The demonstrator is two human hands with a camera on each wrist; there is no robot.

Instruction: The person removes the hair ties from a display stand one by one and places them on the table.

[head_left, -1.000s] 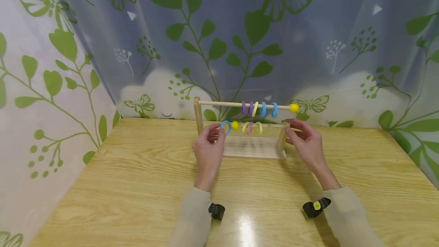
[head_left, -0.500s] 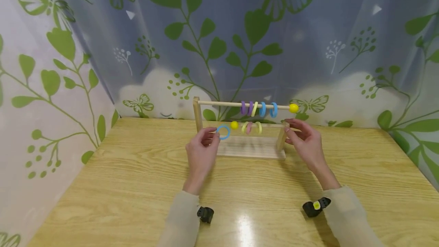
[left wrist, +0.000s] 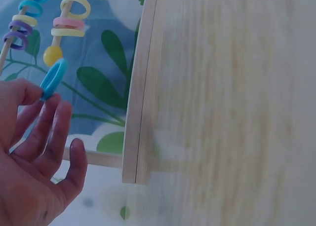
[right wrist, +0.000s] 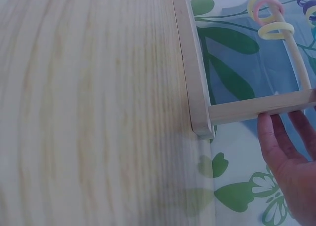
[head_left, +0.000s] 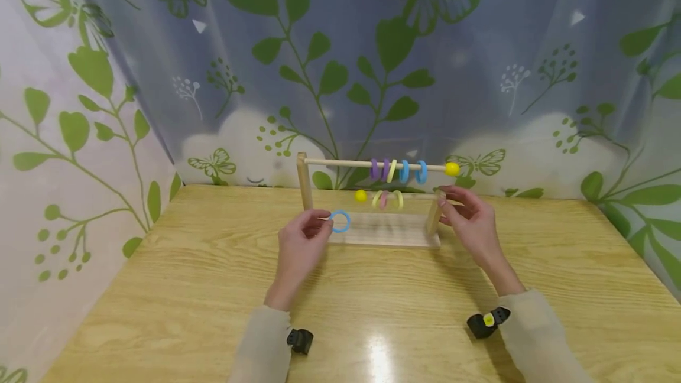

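"Left grip point(head_left: 300, 247) is pinching a blue ring point(left wrist: 61, 72) by its edge, thumb on one side and fingers on the other. Where is that ring?"

"Low down, near the left end of the wooden rack point(head_left: 391, 233), which stands on the counter point(head_left: 404, 312)."

"What just changed?"

"A second ago the ring was right beside the yellow ball on the rack's lower rod point(head_left: 417, 196). Now it is lower and more to the left. I think that means it is free of the rod, so this ring's part of the job looks done or nearly done."

"And the right grip point(head_left: 476, 223)?"

"It has not moved much. It holds the top of the rack's right post point(head_left: 433, 217) with thumb and fingers, maybe to keep it steady."

"Let's count!"

"On the rack's top rod point(head_left: 340, 163) there are five: two purple rings point(head_left: 374, 169), one pale yellow ring point(head_left: 392, 171) and two more blue rings point(head_left: 405, 171). On the lower rod there are three: two pale yellow rings point(left wrist: 68, 32) and one pink ring point(left wrist: 69, 24)."

"Plus one in the grip makes nine!"

"Yes. And the rack has two rods, two posts and two yellow balls point(head_left: 451, 169), one at each rod's loose end."
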